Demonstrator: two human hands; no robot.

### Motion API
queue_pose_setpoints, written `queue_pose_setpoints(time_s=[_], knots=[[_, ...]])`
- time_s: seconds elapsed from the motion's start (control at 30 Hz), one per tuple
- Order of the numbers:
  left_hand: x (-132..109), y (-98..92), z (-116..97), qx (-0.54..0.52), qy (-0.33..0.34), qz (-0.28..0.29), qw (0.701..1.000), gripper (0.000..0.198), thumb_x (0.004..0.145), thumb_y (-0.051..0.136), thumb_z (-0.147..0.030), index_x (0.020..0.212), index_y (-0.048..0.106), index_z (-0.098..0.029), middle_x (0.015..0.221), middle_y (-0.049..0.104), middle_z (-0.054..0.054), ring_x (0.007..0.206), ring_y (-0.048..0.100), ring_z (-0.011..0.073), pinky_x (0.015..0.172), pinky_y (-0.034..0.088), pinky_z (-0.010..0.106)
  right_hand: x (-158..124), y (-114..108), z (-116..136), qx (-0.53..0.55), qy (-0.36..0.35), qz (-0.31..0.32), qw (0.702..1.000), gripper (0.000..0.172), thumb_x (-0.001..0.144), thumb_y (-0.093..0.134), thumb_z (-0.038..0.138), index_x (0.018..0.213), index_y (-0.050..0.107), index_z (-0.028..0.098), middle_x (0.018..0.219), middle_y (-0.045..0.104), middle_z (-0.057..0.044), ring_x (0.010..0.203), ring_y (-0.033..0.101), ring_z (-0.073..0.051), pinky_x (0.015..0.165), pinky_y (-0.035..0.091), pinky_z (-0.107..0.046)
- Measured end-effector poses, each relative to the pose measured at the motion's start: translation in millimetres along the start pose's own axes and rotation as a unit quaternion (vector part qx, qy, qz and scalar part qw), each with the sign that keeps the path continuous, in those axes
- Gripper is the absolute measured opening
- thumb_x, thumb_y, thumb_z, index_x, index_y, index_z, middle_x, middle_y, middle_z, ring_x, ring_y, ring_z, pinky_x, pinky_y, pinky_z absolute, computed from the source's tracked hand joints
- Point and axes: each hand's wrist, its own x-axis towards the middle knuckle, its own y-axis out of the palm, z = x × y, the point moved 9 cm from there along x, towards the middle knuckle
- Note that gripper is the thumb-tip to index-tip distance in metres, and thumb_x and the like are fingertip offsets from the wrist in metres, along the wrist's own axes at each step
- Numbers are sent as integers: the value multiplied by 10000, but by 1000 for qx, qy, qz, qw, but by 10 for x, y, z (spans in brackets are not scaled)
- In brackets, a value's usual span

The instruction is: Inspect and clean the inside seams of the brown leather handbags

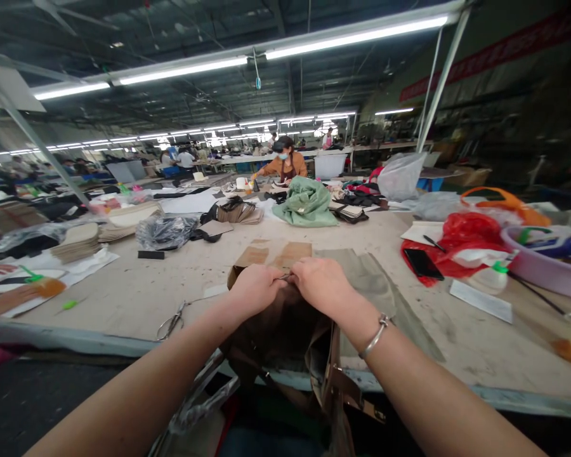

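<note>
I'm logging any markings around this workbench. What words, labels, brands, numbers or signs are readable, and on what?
No text is readable with certainty.
Red banner, upper right: pale characters, too blurred to quote.
White paper strip on the right: any print is too faint.
Phone: dark screen, no text discernible.
Brown bag at the left hand and right hand: no lettering discernible.

Overhead tubes [356,39] glared white; roof [209,35] sat dim, right background dark. Edges looked stretched and smeared, far background soft.
</note>
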Motion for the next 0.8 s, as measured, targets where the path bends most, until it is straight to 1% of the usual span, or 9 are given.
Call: queue_pose_setpoints(time_s=[0.1,0.17,0.2,0.27,0.33,0.43,0.6,0.8], knots=[[25,10,25,22,-3,-15,1000,306,848,415,-324,759,676,-190,744,678,48,687,580,184,621,375,264,-66,-77,-39,7,-7,-4,1000,337,895,419,444,819,656,216,827,675,-52,783,615,-193,652,413,-261],[15,9,50,22,-15,-17,1000,304,850,416,-322,765,679,-193,745,679,48,688,581,180,617,373,259,-119,-119,-66,12,-9,-2,1000,331,856,460,511,870,640,234,822,675,-31,764,615,-187,630,406,-256],[7,9,58,19,-21,-16,999,297,848,424,-324,765,679,-195,741,678,45,687,581,176,618,374,257,-142,-127,-85,10,-3,1,1000,297,837,498,499,897,628,239,813,674,-21,751,615,-183,614,400,-251],[-10,4,62,16,-30,-16,999,294,845,434,-333,751,675,-194,733,677,41,679,578,173,614,373,255,-171,-123,-132,-6,21,2,1000,206,824,543,409,921,613,242,803,671,-11,739,614,-177,596,390,-247],[-23,3,54,16,-34,-16,999,300,844,435,-340,730,669,-191,730,677,42,675,578,176,603,369,258,-182,-104,-161,-22,41,-3,999,150,841,521,339,895,616,235,820,669,-19,757,613,-175,608,390,-251],[-38,0,24,19,-28,-25,999,298,846,433,-339,727,664,-193,746,682,42,695,586,185,604,369,264,-181,-63,-166,-31,48,-13,998,173,866,471,309,852,624,232,852,663,-28,786,607,-179,625,394,-258],[-49,1,-31,26,-17,-30,999,299,855,421,-324,732,663,-198,747,681,41,704,595,190,600,372,266,-181,-47,-180,-34,54,-24,998,208,882,447,318,829,633,243,839,659,-19,769,608,-185,599,400,-258],[-82,9,-89,50,-19,-12,998,329,881,382,-321,773,659,-178,743,672,62,710,606,196,620,394,272,-151,-36,-173,-42,66,-4,997,231,884,437,284,826,649,213,857,660,-50,765,615,-182,627,425,-260]])
